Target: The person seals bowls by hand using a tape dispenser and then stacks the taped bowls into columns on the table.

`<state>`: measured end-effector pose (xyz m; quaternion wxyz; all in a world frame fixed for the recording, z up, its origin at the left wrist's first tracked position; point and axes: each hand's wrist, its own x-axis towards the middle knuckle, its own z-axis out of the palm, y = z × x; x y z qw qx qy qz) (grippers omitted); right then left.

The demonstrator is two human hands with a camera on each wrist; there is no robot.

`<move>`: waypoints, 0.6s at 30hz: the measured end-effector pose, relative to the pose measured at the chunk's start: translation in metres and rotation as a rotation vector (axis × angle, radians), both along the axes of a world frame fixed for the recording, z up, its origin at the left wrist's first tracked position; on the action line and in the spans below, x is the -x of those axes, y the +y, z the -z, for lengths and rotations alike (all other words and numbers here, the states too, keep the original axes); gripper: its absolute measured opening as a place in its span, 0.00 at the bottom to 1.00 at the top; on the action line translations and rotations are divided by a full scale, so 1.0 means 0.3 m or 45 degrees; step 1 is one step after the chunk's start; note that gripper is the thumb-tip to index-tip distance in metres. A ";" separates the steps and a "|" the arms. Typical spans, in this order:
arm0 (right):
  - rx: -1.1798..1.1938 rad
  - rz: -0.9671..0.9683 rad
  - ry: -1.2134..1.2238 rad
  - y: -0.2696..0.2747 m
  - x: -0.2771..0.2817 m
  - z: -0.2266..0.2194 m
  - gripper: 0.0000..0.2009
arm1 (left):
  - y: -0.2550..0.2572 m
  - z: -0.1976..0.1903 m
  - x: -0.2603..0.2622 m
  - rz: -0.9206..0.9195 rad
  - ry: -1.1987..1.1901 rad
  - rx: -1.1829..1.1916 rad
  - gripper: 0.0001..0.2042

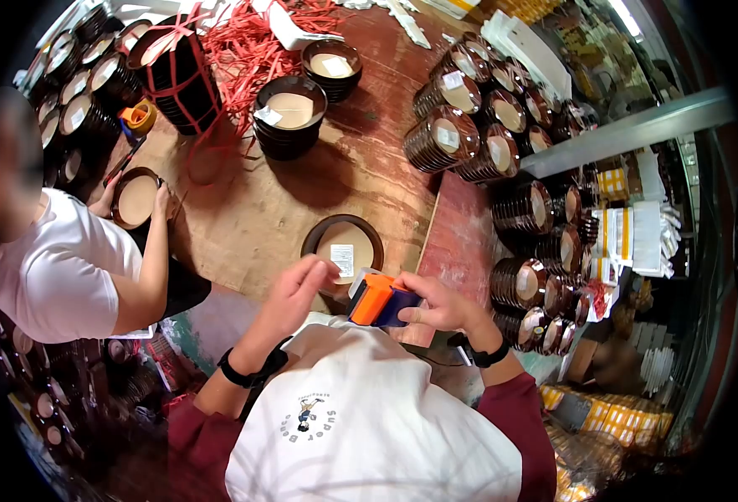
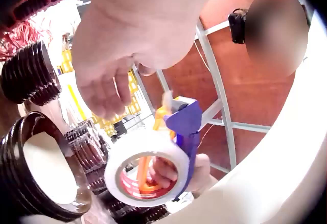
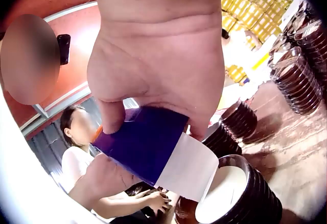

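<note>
My right hand [image 1: 440, 303] grips a tape dispenser [image 1: 375, 301], orange and dark blue, close in front of my body. In the left wrist view its white tape roll [image 2: 115, 175] faces the camera. My left hand [image 1: 295, 291] is just left of the dispenser, apart from it; its fingers [image 2: 104, 93] are loosely bent with nothing seen held in them. Directly ahead of both hands stands a stack of dark brown bowls [image 1: 308, 243] with pale insides. A white printed label [image 1: 342, 260] lies in the top bowl.
Two more bowl stacks [image 1: 289, 142] [image 1: 333, 75] stand farther back on the wooden table [image 1: 227, 251], beside tangled red strapping [image 1: 243, 50]. Many bowl stacks [image 1: 444, 138] line the right side. On the left, another person [image 1: 68, 268] holds a bowl [image 1: 137, 198].
</note>
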<state>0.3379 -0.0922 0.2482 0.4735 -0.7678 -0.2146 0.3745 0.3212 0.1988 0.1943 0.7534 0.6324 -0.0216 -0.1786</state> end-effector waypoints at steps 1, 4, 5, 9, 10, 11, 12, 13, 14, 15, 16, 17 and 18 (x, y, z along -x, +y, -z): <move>0.027 -0.032 0.022 0.014 -0.018 -0.011 0.21 | 0.005 -0.007 0.006 0.069 0.085 0.190 0.15; 0.044 -0.082 0.004 0.039 -0.059 0.005 0.21 | 0.008 0.014 0.005 0.038 0.043 0.258 0.14; 0.040 -0.092 0.012 0.050 -0.074 0.000 0.21 | 0.011 0.015 0.000 0.023 0.069 0.300 0.14; 0.031 -0.069 0.084 0.079 -0.105 -0.013 0.20 | 0.014 0.025 -0.018 0.012 0.149 0.297 0.08; 0.029 -0.051 0.110 0.083 -0.108 -0.012 0.19 | 0.013 0.026 -0.021 -0.007 0.196 0.312 0.07; 0.024 -0.065 0.105 0.081 -0.110 0.001 0.19 | 0.012 0.026 -0.026 -0.024 0.242 0.327 0.05; 0.021 -0.075 0.099 0.073 -0.111 0.024 0.20 | 0.008 0.027 -0.031 -0.048 0.226 0.301 0.05; 0.018 -0.083 0.090 0.069 -0.112 0.035 0.20 | 0.002 0.030 -0.033 -0.070 0.209 0.276 0.05; 0.019 -0.085 0.141 0.069 -0.112 0.034 0.20 | -0.005 0.032 -0.039 -0.090 0.190 0.253 0.05; 0.022 -0.085 0.190 0.075 -0.115 0.034 0.19 | -0.007 0.038 -0.048 -0.094 0.184 0.235 0.04; 0.030 -0.082 0.239 0.079 -0.118 0.031 0.19 | -0.003 0.050 -0.059 -0.096 0.176 0.221 0.04; 0.002 -0.045 0.305 0.083 -0.119 0.028 0.19 | 0.000 0.067 -0.070 -0.092 0.167 0.213 0.04; -0.089 0.024 0.380 0.089 -0.116 0.039 0.19 | 0.008 0.113 -0.088 -0.082 0.159 0.310 0.03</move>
